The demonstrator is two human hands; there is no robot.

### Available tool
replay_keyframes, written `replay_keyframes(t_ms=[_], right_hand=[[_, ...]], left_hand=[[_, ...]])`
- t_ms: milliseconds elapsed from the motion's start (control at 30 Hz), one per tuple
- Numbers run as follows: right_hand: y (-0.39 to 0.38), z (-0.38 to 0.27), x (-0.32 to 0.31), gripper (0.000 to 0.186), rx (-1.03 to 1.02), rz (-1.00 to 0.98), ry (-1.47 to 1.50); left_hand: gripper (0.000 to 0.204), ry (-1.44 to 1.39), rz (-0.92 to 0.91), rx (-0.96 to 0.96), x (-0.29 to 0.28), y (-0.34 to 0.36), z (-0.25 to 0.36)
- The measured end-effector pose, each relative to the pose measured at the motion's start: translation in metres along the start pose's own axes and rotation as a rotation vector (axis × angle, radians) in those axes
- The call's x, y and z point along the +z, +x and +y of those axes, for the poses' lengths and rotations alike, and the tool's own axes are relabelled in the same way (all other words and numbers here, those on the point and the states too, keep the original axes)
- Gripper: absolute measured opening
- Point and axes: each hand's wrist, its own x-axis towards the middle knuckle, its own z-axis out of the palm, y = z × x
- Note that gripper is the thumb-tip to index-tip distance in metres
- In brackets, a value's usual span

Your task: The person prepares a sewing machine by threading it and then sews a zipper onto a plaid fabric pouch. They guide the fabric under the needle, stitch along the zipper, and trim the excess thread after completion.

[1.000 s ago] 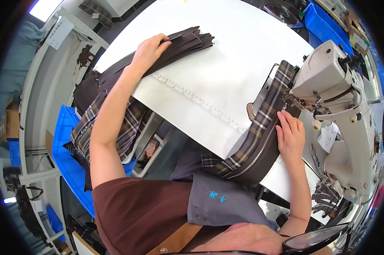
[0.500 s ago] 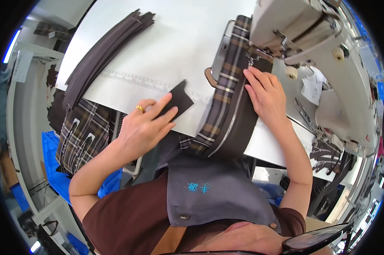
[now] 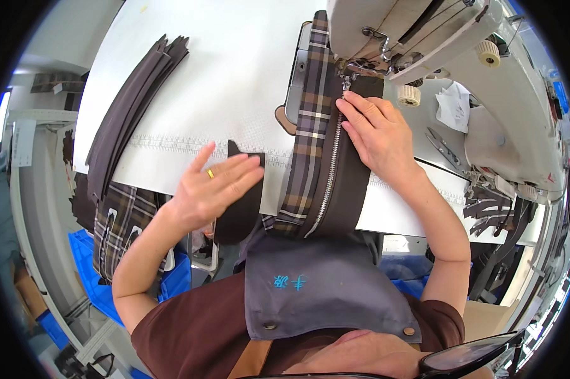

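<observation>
My right hand (image 3: pixel 380 129) lies flat, fingers stretched, on a dark brown panel (image 3: pixel 351 189) beside a silver-toothed zipper (image 3: pixel 333 164). Along the panel's left side runs plaid fabric (image 3: pixel 309 136) in brown, grey and white. The far end of the zipper reaches under the head of a sewing machine (image 3: pixel 424 38). My left hand (image 3: pixel 219 186) is open, fingers extended over a dark strip (image 3: pixel 242 221) with a notched far end. That strip lies across the front table edge and hangs down; whether the fingers press on it I cannot tell.
A bundle of long dark strips (image 3: pixel 130 107) lies at the left of the white table (image 3: pixel 215 76). Plaid pieces (image 3: pixel 124 218) hang over a blue crate (image 3: pixel 89 271). To the right are scissors (image 3: pixel 445 148), crumpled white paper (image 3: pixel 452 107) and dark scraps (image 3: pixel 487 208).
The dark strip under my left hand has turned straighter, and more of its length shows over the table edge. The view has shifted slightly. My right hand stays on the zipper panel.
</observation>
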Motion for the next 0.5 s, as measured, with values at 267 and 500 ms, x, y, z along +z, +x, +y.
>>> replay_keyframes(t_ms=[267, 500], right_hand=[[0.0, 0.0, 0.002, 0.034, -0.007, 0.022, 0.016], [0.001, 0.001, 0.001, 0.033, 0.006, 0.0, 0.037]], left_hand=[[0.04, 0.007, 0.187, 0.081, 0.025, 0.116, -0.026], [0.044, -0.053, 0.083, 0.086, 0.053, 0.125, -0.042]])
